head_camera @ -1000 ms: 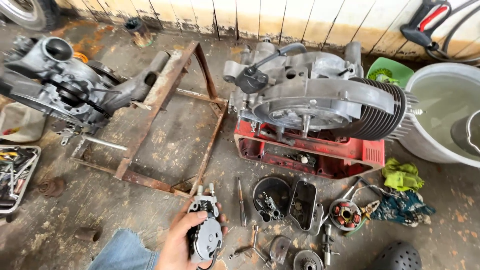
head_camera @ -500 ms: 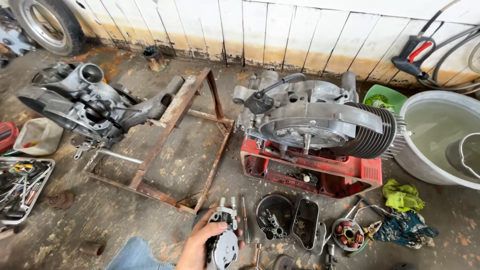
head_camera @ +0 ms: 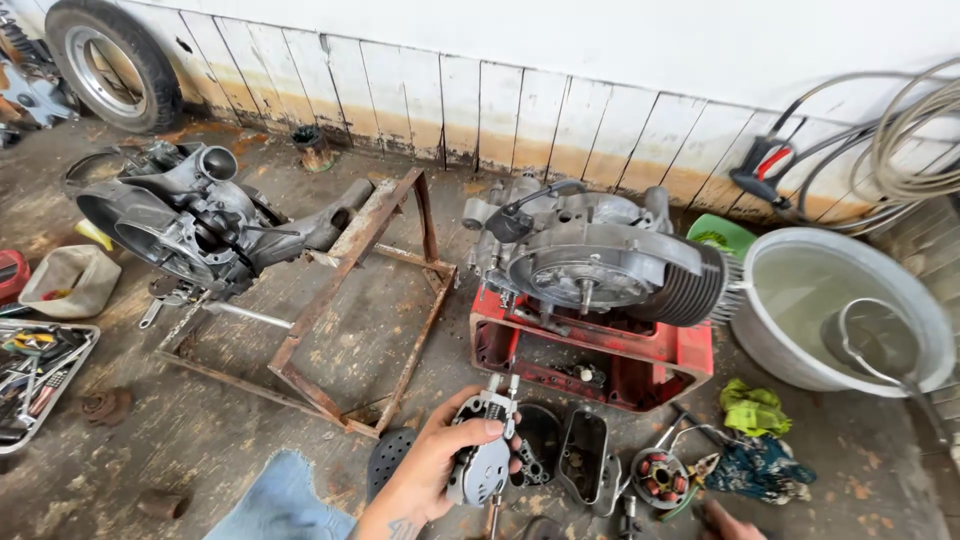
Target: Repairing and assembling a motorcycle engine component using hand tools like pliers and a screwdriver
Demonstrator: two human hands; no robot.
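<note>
the left hand (head_camera: 432, 470) comes up from the bottom edge and closes its fingers around a small grey cast-metal engine part (head_camera: 482, 462), roundish and flat-faced with two short studs sticking out of its top; the thumb lies across its upper face, and the part is held just above the stained concrete floor (head_camera: 150, 440), low in the middle of the view. its surface is dull and greasy, and its lower end is cut off by the bottom edge. only a fingertip or knuckle of the right hand (head_camera: 728, 522) shows at the bottom edge, so whether it is wide or closed cannot be told. just beside the held part lie two dark oval metal trays (head_camera: 585, 455) with small parts in them, hard to make out, and a round stator with copper windings (head_camera: 657, 476). beyond them a finned grey aluminium engine (head_camera: 600, 265) rests on a red plastic crate (head_camera: 600, 355). to its left stands a rusty rectangular steel frame (head_camera: 360, 300), and past that a second dark engine casing (head_camera: 190, 225) lies on the floor. a pale round basin (head_camera: 790, 350) holding murky water sits at the right, with green rags (head_camera: 752, 408) near it. a patch of blue denim (head_camera: 285, 495) shows near the wrist.
</note>
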